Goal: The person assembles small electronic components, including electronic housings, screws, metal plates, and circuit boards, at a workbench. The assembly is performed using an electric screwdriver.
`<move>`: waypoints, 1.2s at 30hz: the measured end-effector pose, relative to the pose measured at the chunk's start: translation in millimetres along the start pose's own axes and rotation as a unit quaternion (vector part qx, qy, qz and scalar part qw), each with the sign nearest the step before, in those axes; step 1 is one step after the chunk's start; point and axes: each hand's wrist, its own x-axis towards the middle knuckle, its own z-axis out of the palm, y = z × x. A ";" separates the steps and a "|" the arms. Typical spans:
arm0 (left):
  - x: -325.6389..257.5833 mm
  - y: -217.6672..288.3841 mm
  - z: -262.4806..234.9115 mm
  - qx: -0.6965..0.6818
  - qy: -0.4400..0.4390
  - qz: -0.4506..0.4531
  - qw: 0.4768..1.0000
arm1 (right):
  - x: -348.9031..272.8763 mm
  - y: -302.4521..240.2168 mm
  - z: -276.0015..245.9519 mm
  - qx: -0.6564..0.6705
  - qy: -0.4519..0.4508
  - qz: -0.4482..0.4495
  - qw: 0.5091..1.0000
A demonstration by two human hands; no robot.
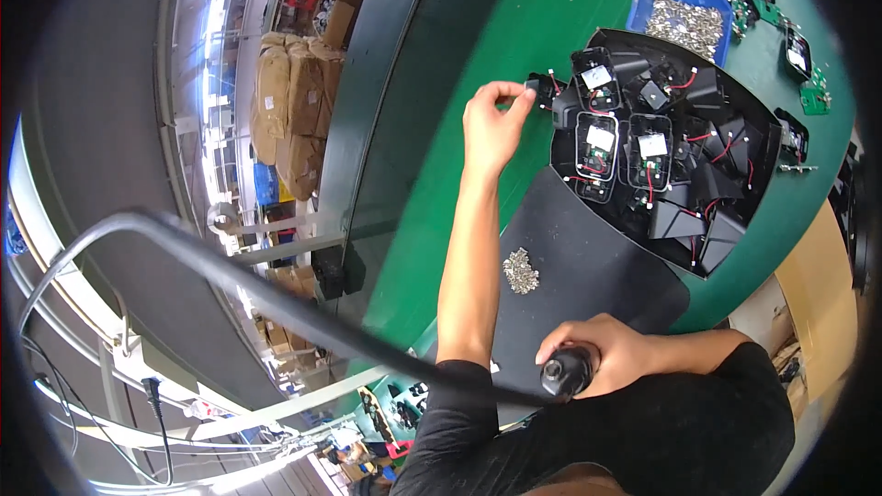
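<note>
My left hand [494, 125] reaches out to the left edge of a large black tray [574, 186]. Its thumb and fingers pinch the edge of a small black plastic casing [544, 89] with a red wire. Close to my body, my right hand [614, 355] is wrapped round a black electric screwdriver [568, 373], seen end-on; its tip is hidden. Several black casings with red wires fill the tray, and open ones showing circuit boards [597, 140] lie on top. A small pile of screws [521, 271] rests on the black mat [602, 262] between my hands.
A blue bin [636, 11] of small metal parts stands behind the tray. Green circuit boards [815, 96] and more casings lie along the right of the green bench [542, 14]. A thick black cable [303, 312] crosses the lower left. Wrapped brown bundles [299, 110] are stacked beyond the bench.
</note>
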 end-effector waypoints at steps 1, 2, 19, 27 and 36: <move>6.2 -5.0 4.3 0.014 0.012 0.001 1.000 | 0.4 1.3 0.8 -0.015 -0.015 -0.015 1.000; 7.1 -10.5 6.4 0.015 0.014 -0.002 1.000 | 1.2 2.2 0.8 -0.030 -0.031 -0.031 0.999; 11.7 -41.8 33.5 0.060 0.067 -0.023 0.996 | 10.0 -7.3 -10.1 -0.023 -0.013 -0.036 0.999; 17.6 -43.8 32.5 -0.011 0.069 -0.003 0.998 | 9.3 -13.6 -10.9 -0.033 0.000 0.012 0.999; -115.2 -15.9 -36.3 0.055 0.088 0.071 0.992 | 5.0 -13.8 -3.5 0.029 0.014 0.065 0.997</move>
